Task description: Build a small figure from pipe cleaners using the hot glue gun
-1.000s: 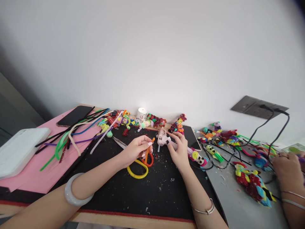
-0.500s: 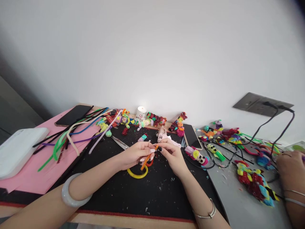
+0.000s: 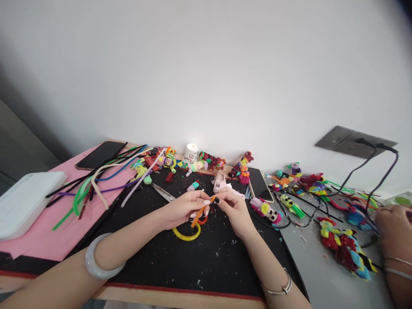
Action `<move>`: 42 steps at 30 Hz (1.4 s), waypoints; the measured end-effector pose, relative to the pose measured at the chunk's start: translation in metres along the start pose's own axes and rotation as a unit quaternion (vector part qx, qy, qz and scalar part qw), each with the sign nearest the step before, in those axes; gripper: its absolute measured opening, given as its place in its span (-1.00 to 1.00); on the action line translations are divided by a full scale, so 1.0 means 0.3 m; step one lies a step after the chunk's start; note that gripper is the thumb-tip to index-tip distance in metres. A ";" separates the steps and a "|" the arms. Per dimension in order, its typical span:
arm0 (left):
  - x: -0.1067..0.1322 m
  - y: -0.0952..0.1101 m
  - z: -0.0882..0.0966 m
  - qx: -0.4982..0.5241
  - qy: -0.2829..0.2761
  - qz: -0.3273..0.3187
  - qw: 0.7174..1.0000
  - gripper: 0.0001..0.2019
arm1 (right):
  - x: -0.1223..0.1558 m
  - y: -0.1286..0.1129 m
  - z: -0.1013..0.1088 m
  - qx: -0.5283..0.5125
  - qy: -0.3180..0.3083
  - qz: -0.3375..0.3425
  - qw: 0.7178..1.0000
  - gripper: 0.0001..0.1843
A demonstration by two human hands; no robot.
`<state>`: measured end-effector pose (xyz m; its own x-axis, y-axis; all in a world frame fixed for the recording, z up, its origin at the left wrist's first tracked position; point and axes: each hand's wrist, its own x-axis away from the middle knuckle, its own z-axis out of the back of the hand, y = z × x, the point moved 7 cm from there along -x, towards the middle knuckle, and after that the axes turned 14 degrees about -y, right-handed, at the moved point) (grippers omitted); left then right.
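Between my two hands, above the black mat (image 3: 151, 266), is an orange pipe cleaner (image 3: 198, 217). My left hand (image 3: 189, 207) pinches it, and its free end points down toward me. The fingertips of my right hand (image 3: 232, 208) close on its upper end, touching those of the left. Scissors (image 3: 186, 234) with a yellow handle loop lie partly under my left hand, blades pointing to the back left. Just beyond my fingers are a small pastel pipe-cleaner piece (image 3: 193, 185) and a pale pink glue gun (image 3: 220, 183).
Loose pipe cleaners (image 3: 93, 182), a phone (image 3: 101, 155) and a white box (image 3: 30, 201) lie at left on pink sheets. Fuzzy dolls (image 3: 240, 168) and a paper cup (image 3: 191, 152) line the wall. At right are another phone (image 3: 260, 184), cables, more dolls (image 3: 346, 246) and another person's hand (image 3: 394, 227).
Both hands stay almost in place, with the fingertips shifting slightly at the upper end of the orange pipe cleaner. The view has moved a little.
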<state>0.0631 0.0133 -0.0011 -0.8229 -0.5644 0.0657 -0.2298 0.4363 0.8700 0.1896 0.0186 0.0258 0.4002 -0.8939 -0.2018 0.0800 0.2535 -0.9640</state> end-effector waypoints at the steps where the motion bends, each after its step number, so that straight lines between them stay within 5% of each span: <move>1: -0.002 0.003 0.004 -0.002 0.008 -0.005 1.000 -0.79 | 0.001 0.005 0.003 -0.009 0.012 -0.001 1.000 -0.89; 9: -0.014 0.016 0.007 -0.193 0.045 -0.021 0.980 -0.74 | 0.018 0.052 0.027 -0.070 0.096 -0.022 0.993 -0.86; 18: 0.018 0.061 0.009 -0.325 0.130 -0.055 0.935 -0.72 | 0.016 0.006 0.002 0.035 0.073 0.007 0.997 -0.91; 33: 0.037 0.083 -0.010 -0.402 0.158 -0.068 0.899 -0.72 | 0.032 -0.068 -0.031 0.214 0.070 0.055 0.973 -0.88; 42: 0.037 0.077 -0.007 -0.380 0.153 -0.062 0.910 -0.72 | 0.037 -0.093 -0.044 0.262 0.072 0.081 0.959 -0.86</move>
<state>0.0496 0.0156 0.0209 -0.6051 -0.7958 -0.0233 0.2109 -0.1884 0.9592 0.1798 -0.0032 0.0483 0.3180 -0.8597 -0.3998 0.4898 0.5100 -0.7071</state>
